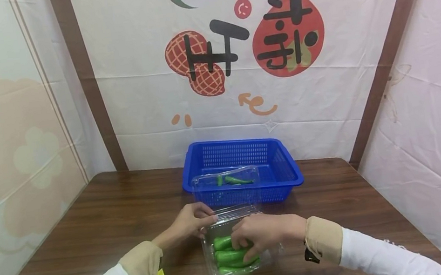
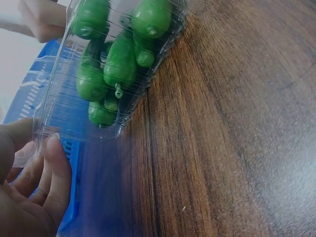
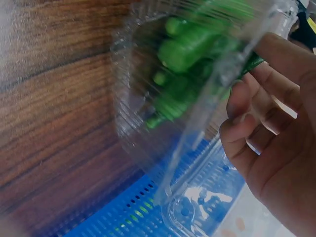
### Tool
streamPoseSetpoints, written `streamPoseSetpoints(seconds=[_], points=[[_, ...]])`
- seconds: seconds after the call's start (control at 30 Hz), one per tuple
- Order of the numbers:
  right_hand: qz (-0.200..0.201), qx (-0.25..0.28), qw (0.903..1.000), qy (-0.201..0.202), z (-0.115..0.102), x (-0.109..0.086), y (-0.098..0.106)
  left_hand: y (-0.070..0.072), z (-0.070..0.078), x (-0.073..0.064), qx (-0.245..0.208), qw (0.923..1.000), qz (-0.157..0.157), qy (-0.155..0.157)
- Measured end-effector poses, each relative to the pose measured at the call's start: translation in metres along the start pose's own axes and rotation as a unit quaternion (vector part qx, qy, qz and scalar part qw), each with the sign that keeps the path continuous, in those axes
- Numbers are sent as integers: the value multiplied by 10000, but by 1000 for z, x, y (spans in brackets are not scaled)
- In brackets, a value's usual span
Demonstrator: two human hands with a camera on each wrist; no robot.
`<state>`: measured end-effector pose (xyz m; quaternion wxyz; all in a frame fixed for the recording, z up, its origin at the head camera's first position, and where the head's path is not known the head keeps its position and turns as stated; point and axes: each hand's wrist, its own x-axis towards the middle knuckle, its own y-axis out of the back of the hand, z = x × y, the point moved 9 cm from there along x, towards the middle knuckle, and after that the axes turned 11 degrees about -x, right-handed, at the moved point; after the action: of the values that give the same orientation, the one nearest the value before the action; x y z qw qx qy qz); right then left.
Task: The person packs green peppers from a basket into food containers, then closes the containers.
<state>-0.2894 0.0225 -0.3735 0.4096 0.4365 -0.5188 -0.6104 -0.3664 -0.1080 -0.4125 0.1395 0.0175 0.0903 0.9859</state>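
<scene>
A clear plastic clamshell box point(image 1: 211, 265) stands on the table with its hinged lid point(image 1: 251, 173) raised at the far side. Several green peppers point(image 1: 230, 256) lie side by side in it, seen through the wall in the left wrist view. My left hand point(image 1: 192, 221) pinches the box's edge near the hinge, thumb and fingers on the plastic point(image 2: 37, 182). Over the box's right half, my right hand point(image 1: 259, 233) reaches in with curled fingers around a green pepper point(image 3: 253, 64), most of which is hidden by the hand and blurred plastic.
Behind the box, a blue perforated basket point(image 1: 294, 179) stands near the back of the brown wooden table point(image 1: 128, 202). A few green peppers point(image 1: 238, 180) in it show through the raised lid. Printed cloth point(image 1: 136, 111) hangs around the back and sides.
</scene>
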Motion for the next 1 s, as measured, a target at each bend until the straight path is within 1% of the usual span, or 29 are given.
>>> streamPoseSetpoints(seconds=[0.13, 0.33, 0.67, 0.87, 1.0], points=[[30, -213, 9998, 51, -3, 2, -2, 1, 1, 0, 62, 9999, 78, 71], [13, -393, 9992, 78, -4, 3, -2, 0, 4, -1, 72, 10000, 34, -2], [21, -371, 9993, 53, -2, 2, -5, 1, 0, 0, 55, 10000, 23, 63], [29, -346, 9994, 0, -1, 1, -6, 0, -2, 1, 42, 10000, -72, 15], [72, -301, 9995, 36, -1, 0, -5, 1, -2, 0, 23, 10000, -45, 19]])
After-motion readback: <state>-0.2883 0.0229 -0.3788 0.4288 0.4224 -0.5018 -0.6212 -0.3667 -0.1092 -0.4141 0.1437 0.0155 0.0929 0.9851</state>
